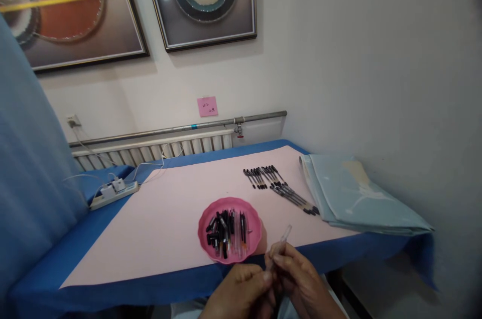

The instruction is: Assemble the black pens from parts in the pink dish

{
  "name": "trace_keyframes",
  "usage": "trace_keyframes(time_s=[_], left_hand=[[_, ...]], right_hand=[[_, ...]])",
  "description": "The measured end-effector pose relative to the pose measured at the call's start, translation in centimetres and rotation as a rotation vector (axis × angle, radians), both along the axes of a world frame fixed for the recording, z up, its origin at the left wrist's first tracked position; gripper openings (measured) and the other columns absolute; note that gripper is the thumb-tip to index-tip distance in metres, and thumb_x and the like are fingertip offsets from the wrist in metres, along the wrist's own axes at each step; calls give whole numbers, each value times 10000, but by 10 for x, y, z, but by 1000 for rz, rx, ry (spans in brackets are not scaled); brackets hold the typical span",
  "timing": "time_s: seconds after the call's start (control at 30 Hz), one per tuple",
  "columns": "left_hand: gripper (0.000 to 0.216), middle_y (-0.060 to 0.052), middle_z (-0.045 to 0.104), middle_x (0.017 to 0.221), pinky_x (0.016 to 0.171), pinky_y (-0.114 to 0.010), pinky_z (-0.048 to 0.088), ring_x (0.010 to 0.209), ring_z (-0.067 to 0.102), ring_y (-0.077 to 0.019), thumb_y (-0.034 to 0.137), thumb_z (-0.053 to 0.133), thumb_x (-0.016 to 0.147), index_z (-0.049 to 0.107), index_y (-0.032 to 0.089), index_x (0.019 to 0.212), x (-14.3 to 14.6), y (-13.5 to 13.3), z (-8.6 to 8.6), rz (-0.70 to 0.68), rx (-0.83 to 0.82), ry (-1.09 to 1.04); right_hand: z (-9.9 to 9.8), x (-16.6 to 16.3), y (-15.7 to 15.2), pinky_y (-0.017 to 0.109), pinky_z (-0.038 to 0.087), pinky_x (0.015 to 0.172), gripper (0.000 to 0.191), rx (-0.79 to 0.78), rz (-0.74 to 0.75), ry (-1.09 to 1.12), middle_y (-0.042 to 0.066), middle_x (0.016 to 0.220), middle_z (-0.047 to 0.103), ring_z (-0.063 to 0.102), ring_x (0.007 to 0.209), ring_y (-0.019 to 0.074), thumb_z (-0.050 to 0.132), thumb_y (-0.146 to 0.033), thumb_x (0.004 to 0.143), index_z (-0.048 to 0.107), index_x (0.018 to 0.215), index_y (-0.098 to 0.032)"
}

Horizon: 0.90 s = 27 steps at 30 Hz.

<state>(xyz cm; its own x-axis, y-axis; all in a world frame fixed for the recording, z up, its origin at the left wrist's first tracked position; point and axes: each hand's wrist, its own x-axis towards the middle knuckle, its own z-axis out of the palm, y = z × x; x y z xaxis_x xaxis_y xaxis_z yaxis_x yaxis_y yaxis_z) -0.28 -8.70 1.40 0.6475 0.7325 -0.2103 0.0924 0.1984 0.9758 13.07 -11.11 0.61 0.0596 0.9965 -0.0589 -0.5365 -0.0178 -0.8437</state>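
My right hand (301, 276) pinches a clear pen barrel (286, 233), whose transparent end points up and away from me. Close against it, my left hand (243, 293) is closed near the lower end of the barrel; what its fingers grip is hidden. Just beyond my hands a pink scalloped dish (204, 238) holds black pen caps (222, 226), clear barrels (237, 233) and other pen parts. Farther back lie rows of capped black pens (258, 178), with more pens (293, 199) lying slanted in front of them.
A pink sheet (150, 228) covers most of the blue-clothed table (41, 271). Folded light-blue fabric (350, 198) rests at the right end. A power strip (115, 195) with chargers and white cables is at the left, beside a blue curtain (33, 158). A radiator (188, 145) stands behind.
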Motion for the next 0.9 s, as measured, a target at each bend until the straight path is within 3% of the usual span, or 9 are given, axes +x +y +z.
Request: trace_keyframes(time_s=[0.1,0.2,0.3,0.47,0.63,0.7,0.83,0.9], left_hand=[[598,38,456,456,399,-213,222,365,351,-70,735,442,707,550,149,657,0,-1,-2,24,-29,-62],[443,37,499,521,401,-210,247,400,390,-83,609,475,787,535,171,754,-1,-1,0,163,190,112],[239,46,503,565,439,-209,281,454,412,-87,415,534,804,466,208,706,-4,-1,1,243,394,212],[219,59,454,527,426,-225,288,423,404,-100,385,427,843,416,231,688,-2,-3,6,242,345,209],[193,34,470,599,533,-243,292,565,413,-115,314,510,790,428,216,645,-5,-4,12,288,510,319],[229,36,474,561,488,-242,281,496,403,-108,381,484,803,448,215,650,-8,-2,11,252,400,269],[470,49,461,463,377,-221,231,337,340,-82,659,451,731,502,193,700,-12,5,6,91,-32,22],[551,39,478,460,376,-210,235,335,353,-77,715,437,714,530,172,724,-13,10,2,66,-110,-51]], right_hand=[[2,0,0,223,391,517,207,6,-4,1,-37,570,570,480,536,111,738,-340,662,603,662,-183],[-1,0,3,206,350,463,245,-12,-36,-27,-44,521,548,450,487,99,749,-376,659,599,635,-184],[-4,0,5,203,334,449,252,-16,-54,-59,-44,506,546,438,471,96,758,-378,658,606,613,-182],[-1,-1,6,203,345,459,218,-11,-70,-60,-49,522,554,455,489,104,747,-368,675,621,655,-191],[2,-4,14,197,357,465,232,-11,-35,-39,-49,523,562,452,491,95,758,-365,679,616,631,-188],[2,-5,16,195,356,457,234,-18,-6,-20,-47,522,565,455,486,94,770,-369,665,623,643,-187],[1,-7,21,195,354,435,234,-49,56,30,-47,524,557,453,468,92,775,-378,652,650,711,-189],[0,-7,26,193,354,434,246,-59,70,45,-48,530,557,450,469,89,776,-388,650,659,739,-191]])
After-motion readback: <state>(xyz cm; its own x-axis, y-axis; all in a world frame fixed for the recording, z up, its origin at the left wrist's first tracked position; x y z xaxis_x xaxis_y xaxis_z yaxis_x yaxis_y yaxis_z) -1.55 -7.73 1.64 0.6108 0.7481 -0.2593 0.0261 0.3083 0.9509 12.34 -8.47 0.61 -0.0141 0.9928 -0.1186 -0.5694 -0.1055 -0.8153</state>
